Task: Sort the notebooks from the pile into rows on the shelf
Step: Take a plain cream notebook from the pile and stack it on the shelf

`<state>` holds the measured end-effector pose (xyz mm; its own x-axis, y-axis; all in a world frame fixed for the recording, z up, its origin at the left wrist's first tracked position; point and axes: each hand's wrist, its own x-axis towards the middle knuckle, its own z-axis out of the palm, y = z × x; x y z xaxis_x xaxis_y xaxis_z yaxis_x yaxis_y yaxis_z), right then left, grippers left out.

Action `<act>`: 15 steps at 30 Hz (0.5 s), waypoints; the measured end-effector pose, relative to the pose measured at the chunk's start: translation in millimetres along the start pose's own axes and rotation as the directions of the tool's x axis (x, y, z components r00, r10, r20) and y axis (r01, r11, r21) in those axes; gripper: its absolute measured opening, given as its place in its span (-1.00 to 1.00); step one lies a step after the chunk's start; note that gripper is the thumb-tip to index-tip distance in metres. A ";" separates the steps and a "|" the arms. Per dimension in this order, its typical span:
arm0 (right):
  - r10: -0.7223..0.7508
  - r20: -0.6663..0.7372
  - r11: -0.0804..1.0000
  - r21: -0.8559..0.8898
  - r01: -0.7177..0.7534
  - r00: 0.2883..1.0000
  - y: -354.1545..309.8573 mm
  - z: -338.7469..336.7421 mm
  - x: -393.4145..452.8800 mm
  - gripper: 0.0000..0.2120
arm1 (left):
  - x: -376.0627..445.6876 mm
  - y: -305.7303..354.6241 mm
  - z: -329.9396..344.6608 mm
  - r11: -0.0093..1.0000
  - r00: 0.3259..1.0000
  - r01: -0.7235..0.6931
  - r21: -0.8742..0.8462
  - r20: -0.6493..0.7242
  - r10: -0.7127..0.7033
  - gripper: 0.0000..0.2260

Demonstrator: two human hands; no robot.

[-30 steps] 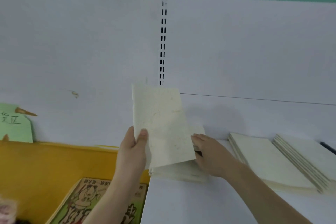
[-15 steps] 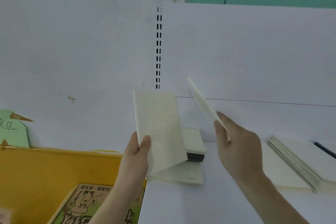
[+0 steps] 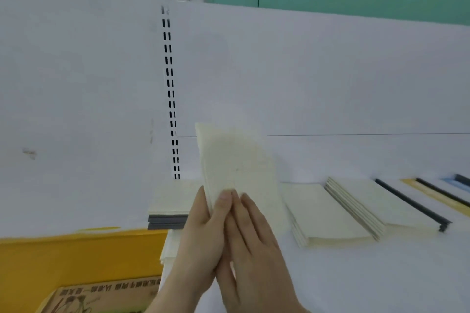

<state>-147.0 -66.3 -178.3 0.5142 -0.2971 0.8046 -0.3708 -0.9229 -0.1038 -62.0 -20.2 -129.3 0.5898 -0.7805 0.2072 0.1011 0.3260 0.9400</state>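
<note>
Left hand (image 3: 203, 231) grips cream notebooks (image 3: 236, 168) upright above the shelf (image 3: 356, 274), thumb clamping; right hand (image 3: 254, 241) lies flat-fingered against them, likely squaring them; the pile (image 3: 170, 208) sits behind.

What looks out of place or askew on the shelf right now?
Nothing looks damaged or spilled. The cream notebooks held up by the left hand and right hand are fanned, their edges not squared. The pile at the shelf's left end mixes cream and grey covers. The rows lie overlapped but orderly.
</note>
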 end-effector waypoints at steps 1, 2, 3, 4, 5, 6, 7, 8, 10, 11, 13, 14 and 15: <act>-0.017 0.012 0.997 0.072 0.016 1.000 8.8 -7.6 -2.3 -0.48 | 0.4 -1.2 2.9 1.000 1.000 0.002 0.003 -0.004 -0.002 -0.85; -0.005 0.007 0.993 0.119 0.004 1.000 20.6 -15.6 -5.3 -0.50 | 1.2 -2.8 5.3 1.000 1.000 0.007 0.005 -0.009 -0.007 -0.84; 0.054 -0.013 0.991 0.121 -0.053 0.998 33.6 -25.1 -7.7 -0.51 | 2.3 -4.6 7.3 1.000 1.000 0.013 0.001 -0.015 -0.013 -0.84; 0.150 -0.026 0.984 0.100 -0.147 0.988 46.6 -34.9 -9.5 -0.50 | 4.0 -6.4 10.1 1.000 1.000 0.022 -0.005 -0.016 -0.022 -0.84; 0.268 -0.019 0.961 0.081 -0.265 0.963 57.7 -45.3 -10.1 -0.47 | 5.6 -8.9 13.7 0.999 0.999 0.033 -0.006 -0.012 -0.033 -0.84; 0.377 0.017 0.922 0.084 -0.377 0.926 67.5 -54.1 -11.2 -0.42 | 7.3 -11.7 18.7 0.999 0.999 0.046 -0.002 -0.004 -0.046 -0.85; 0.452 0.082 0.882 0.111 -0.458 0.888 75.2 -61.7 -12.4 -0.39 | 8.4 -14.7 24.6 0.998 0.998 0.061 0.007 0.009 -0.061 -0.85; 0.493 0.146 0.848 0.141 -0.511 0.858 82.0 -68.4 -14.3 -0.38 | 9.7 -18.4 32.1 0.997 0.997 0.078 0.018 0.024 -0.079 -0.85; 0.536 0.200 0.813 0.141 -0.565 0.820 96.9 -80.7 -18.1 -0.39 | 12.6 -26.7 50.4 0.993 0.993 0.108 0.051 0.043 -0.110 -0.84; 0.545 0.194 0.811 0.125 -0.572 0.816 104.6 -86.5 -19.0 -0.40 | 14.7 -31.0 60.5 0.990 0.993 0.111 0.083 0.033 -0.114 -0.84; 0.536 0.193 0.824 0.091 -0.559 0.822 120.2 -97.8 -19.4 -0.38 | 22.2 -40.7 81.6 0.967 0.998 0.064 0.247 -0.023 -0.060 -0.83; 0.526 0.219 0.832 0.070 -0.551 0.822 128.5 -103.1 -19.9 -0.36 | 26.1 -45.3 92.3 0.937 0.999 0.026 0.349 -0.039 -0.013 -0.82; 0.518 0.269 0.836 0.044 -0.547 0.812 136.9 -109.3 -19.9 -0.32 | 29.7 -49.9 103.0 0.900 0.998 -0.011 0.435 -0.045 0.034 -0.78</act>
<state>-292.5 -160.0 -144.6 0.4337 -0.7849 0.4424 -0.5571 -0.6195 -0.5530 -132.1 -114.5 -142.2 0.6283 -0.7442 0.2266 -0.2642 0.0699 0.9619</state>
